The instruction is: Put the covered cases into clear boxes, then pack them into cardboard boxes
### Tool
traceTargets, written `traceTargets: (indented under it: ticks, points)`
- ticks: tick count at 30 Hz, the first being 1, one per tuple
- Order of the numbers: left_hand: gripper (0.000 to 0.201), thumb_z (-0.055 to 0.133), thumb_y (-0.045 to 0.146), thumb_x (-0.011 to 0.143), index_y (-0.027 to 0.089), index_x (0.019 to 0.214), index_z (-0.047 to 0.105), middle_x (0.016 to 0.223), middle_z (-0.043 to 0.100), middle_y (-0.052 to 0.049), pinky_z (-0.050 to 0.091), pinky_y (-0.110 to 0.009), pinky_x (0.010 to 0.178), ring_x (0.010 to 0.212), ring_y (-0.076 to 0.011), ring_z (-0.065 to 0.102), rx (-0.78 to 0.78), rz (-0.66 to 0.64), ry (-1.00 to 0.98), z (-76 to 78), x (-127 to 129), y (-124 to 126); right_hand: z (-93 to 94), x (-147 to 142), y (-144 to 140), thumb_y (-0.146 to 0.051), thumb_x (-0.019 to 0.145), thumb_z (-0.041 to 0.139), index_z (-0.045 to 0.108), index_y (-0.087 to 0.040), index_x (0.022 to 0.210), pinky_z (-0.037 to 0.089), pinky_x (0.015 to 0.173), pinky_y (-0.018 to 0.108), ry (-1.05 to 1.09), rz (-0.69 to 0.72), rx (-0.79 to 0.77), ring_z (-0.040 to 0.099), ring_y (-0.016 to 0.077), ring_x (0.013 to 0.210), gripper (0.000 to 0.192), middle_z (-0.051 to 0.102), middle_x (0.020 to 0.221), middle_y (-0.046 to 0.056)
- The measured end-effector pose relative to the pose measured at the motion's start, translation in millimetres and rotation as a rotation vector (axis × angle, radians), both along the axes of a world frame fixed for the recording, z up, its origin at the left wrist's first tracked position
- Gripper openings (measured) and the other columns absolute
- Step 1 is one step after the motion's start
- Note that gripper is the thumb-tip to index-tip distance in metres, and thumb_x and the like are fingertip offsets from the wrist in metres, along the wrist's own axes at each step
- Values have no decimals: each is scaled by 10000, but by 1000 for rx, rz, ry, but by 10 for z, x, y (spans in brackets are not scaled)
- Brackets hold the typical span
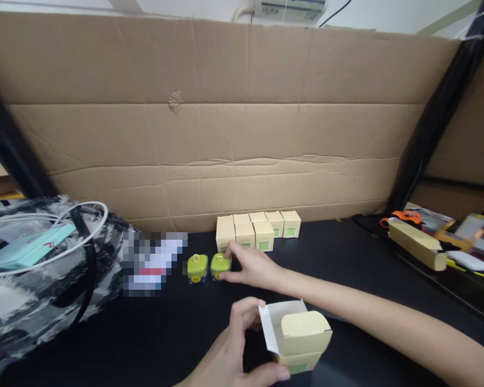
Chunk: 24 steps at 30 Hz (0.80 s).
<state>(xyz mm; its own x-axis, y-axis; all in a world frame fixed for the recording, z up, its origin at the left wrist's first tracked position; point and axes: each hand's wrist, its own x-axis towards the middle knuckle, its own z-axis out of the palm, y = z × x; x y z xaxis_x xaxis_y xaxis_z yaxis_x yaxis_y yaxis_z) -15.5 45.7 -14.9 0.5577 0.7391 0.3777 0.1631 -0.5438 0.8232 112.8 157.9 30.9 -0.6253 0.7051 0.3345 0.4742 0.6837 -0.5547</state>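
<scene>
My left hand [242, 344] holds a small cream cardboard box [302, 344] near the front of the table, its thumb low on the box and fingers at the raised flap. The box top is open, with its flaps standing up. Farther back, my right hand [256, 266] has its thumb and a fingertip against the right side of a small green-lidded container [219, 263] with a loop on top. A matching green-lidded container [197, 267] stands just left of it. Behind my right hand are several cream boxes [265, 231], closed and grouped together with green labels.
A tall cardboard panel [234, 129] rises behind the black table [153, 333]. At the left lie a fluffy grey-black item [105, 258], white cable and a teal packet [32, 250]. A long cream box [415, 244] and orange-black item [405, 217] are at right.
</scene>
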Motion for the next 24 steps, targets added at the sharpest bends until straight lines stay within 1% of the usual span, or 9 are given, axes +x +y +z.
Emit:
traceTargets:
  ticks: [4,7,10,13,15,16,19,22,24]
  points:
    - [612,716,321,808,345,1205,251,1208,650,-47,497,-384,935,1081,-226,638,-56,2,11,-15,-2,12,-85,279,-93,-324,954,593,592,-150,1116,560,704,345,89,-31,-104,650,167,802,238,644,1012,47]
    - [606,708,355,804,315,1215,263,1201,651,-77,507,-396,935,1081,-252,645,-39,-28,-24,-43,-11,27,-111,563,-203,-311,894,659,508,-170,1040,562,651,312,216,-11,-184,664,163,754,253,642,914,19]
    - [637,700,354,820,343,1266,245,1237,638,-69,514,-392,943,1104,-247,640,10,-28,-34,-84,-18,39,-39,799,-380,-311,881,645,362,-239,963,566,714,316,368,0,-217,674,169,835,303,610,930,7]
    - [680,682,323,847,384,1321,198,1282,622,-68,523,-393,952,1140,-244,633,61,-42,-39,-89,-12,41,115,934,-619,-303,904,603,337,-262,976,533,842,332,473,6,-207,637,161,966,279,555,1043,17]
    - [712,667,311,862,411,1358,165,1341,591,-70,511,-411,981,1195,-249,605,86,-63,-45,-69,-1,38,216,976,-777,-274,886,631,391,-262,999,500,900,330,462,41,-198,603,163,1021,265,544,1086,18]
    - [721,664,309,865,422,1368,159,1360,577,-66,508,-415,988,1214,-248,592,96,-67,-49,-57,3,37,258,988,-845,-260,869,654,425,-260,996,491,904,322,432,62,-191,591,166,1024,262,549,1090,18]
    - [712,661,313,867,422,1377,177,1359,569,-62,521,-401,977,1210,-243,594,122,-55,-55,-44,8,33,344,1014,-986,-234,822,709,487,-257,987,493,860,294,331,88,-161,580,172,984,277,575,1076,12]
    - [703,626,355,887,426,1403,153,1316,595,-59,538,-377,966,1177,-235,622,150,-17,-43,-89,-4,23,386,1047,-1049,-221,783,735,509,-256,1018,497,844,305,226,66,-136,598,180,947,328,611,1040,1]
    - [722,605,411,890,432,1424,120,1296,610,-57,554,-361,951,1133,-227,650,178,35,-20,-142,-14,13,401,1067,-1071,-209,753,748,533,-244,1015,493,858,322,120,51,-126,606,191,954,340,633,1031,5]
